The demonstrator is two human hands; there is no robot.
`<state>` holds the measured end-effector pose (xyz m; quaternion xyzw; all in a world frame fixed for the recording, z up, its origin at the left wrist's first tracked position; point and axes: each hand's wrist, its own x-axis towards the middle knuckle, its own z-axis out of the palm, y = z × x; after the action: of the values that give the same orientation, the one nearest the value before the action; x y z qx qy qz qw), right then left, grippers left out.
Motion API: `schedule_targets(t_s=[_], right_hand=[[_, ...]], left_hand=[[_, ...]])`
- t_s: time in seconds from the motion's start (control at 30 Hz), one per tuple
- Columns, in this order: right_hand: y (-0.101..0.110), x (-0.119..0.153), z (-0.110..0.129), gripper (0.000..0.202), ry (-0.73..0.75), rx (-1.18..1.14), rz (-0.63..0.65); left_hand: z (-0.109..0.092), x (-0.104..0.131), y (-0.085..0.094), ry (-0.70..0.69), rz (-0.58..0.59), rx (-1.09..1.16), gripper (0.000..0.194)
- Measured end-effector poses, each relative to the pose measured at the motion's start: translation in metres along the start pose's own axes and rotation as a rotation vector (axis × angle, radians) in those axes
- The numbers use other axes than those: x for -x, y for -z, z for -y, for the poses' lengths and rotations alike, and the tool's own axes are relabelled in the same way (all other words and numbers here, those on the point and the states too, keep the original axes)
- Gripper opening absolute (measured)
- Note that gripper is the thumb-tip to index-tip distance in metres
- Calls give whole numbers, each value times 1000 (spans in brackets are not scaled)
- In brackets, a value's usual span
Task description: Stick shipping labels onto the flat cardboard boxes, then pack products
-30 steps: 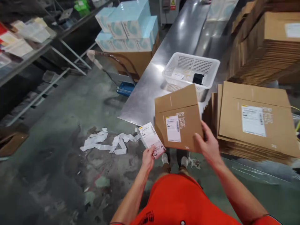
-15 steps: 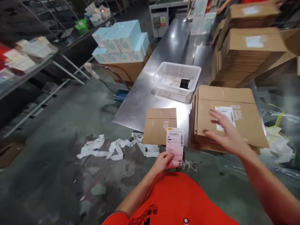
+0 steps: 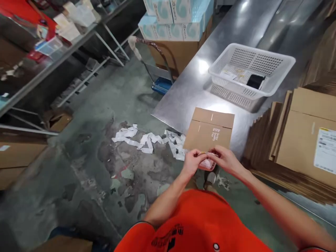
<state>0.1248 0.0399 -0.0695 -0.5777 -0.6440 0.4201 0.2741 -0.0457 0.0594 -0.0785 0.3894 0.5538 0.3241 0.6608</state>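
Observation:
Both hands pinch the top edge of a shipping label (image 3: 207, 164), close in front of my body. My left hand (image 3: 193, 161) grips its left end and my right hand (image 3: 223, 159) its right end, fingertips almost meeting. Much of the label is hidden behind the fingers. Just beyond them a flat folded cardboard box (image 3: 210, 131) with white print lies at the corner of the metal table (image 3: 178, 105). To the right, a stack of flattened cartons (image 3: 296, 140) carries a white label (image 3: 325, 150) on its top piece.
A white plastic basket (image 3: 278, 73) on the table holds a black item and papers. Light-blue boxes (image 3: 173, 21) sit on a large carton beside a hand trolley (image 3: 160, 75). Crumpled white strips (image 3: 149, 140) litter the floor. A shelf rack (image 3: 70, 45) stands left.
My right hand has come from the carton stack to the label, which both hands now hold. The view has swung, shifting the table and basket rightward. The stack's label stays on it.

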Motion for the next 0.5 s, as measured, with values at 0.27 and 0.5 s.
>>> schedule_targets(t_s=[0.27, 0.5], right_hand=[[-5, -94, -90, 33, 0, 401, -236], [-18, -114, -110, 50, -6, 821, -293]], left_hand=[[115, -15, 45, 327, 48, -58, 41], [144, 20, 93, 362, 25, -90, 41]])
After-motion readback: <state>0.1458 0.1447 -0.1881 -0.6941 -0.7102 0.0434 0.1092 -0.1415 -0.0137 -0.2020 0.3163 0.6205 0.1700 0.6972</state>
